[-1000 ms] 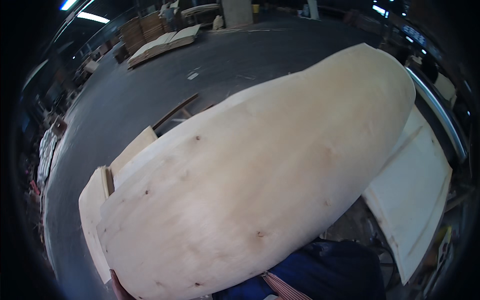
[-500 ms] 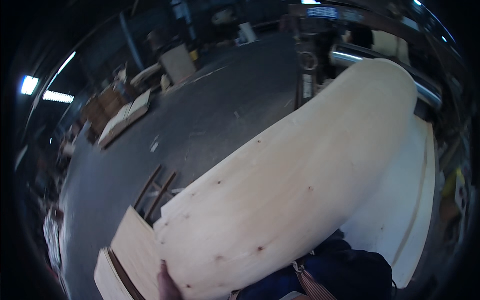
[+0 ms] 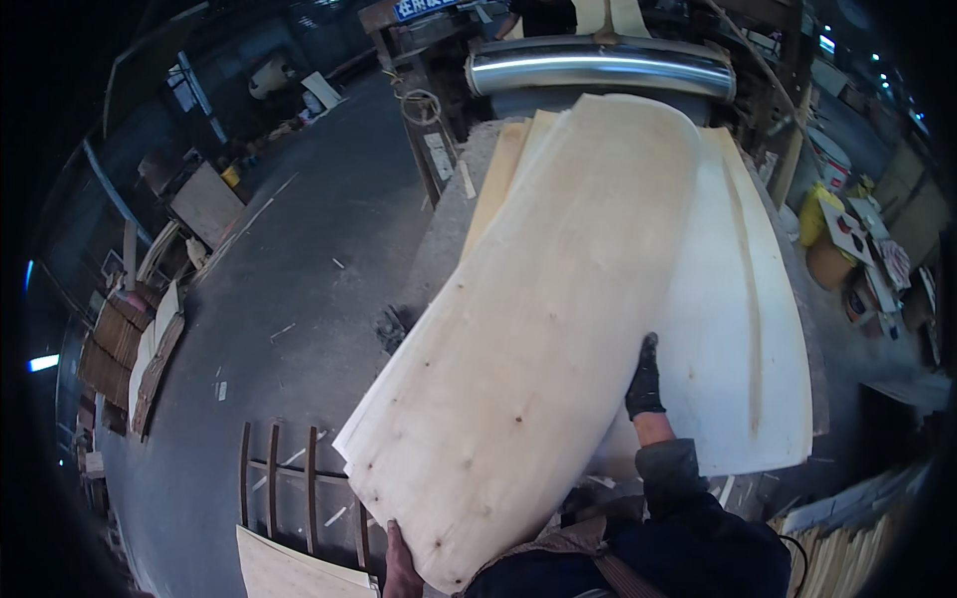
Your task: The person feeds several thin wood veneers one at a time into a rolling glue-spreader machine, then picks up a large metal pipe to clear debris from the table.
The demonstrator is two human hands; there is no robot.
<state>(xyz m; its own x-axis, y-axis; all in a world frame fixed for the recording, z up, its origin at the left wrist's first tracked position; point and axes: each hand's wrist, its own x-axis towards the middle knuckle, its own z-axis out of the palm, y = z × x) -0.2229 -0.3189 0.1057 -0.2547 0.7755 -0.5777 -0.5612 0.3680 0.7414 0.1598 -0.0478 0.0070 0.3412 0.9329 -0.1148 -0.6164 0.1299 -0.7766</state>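
A long pale wood veneer sheet point(image 3: 538, 329) with small dark knots stretches from my body toward a shiny roller. Its lower left corner is pinched by my left hand point(image 3: 401, 560), bare, with the thumb on top and the other fingers hidden beneath. At the sheet's right edge, my right hand point(image 3: 646, 381) in a black glove grips the side, its fingers partly out of sight. Under the sheet and to its right lies a whiter veneer sheet point(image 3: 753, 329) with a brown stripe. More yellowish veneer point(image 3: 494, 184) shows at the far left of the pile.
The metal roller point(image 3: 598, 72) spans the machine ahead, with a person point(image 3: 543, 16) behind it. A slatted wooden rack point(image 3: 289, 488) and a veneer stack point(image 3: 299, 573) stand at lower left. Bundled sheets point(image 3: 155, 359) sit far left. A bucket point(image 3: 827, 159) and clutter lie right.
My view has swung right, bringing the roller to the top middle. My gloved right hand now shows at the sheet's right edge. The left hand stays on the near corner.
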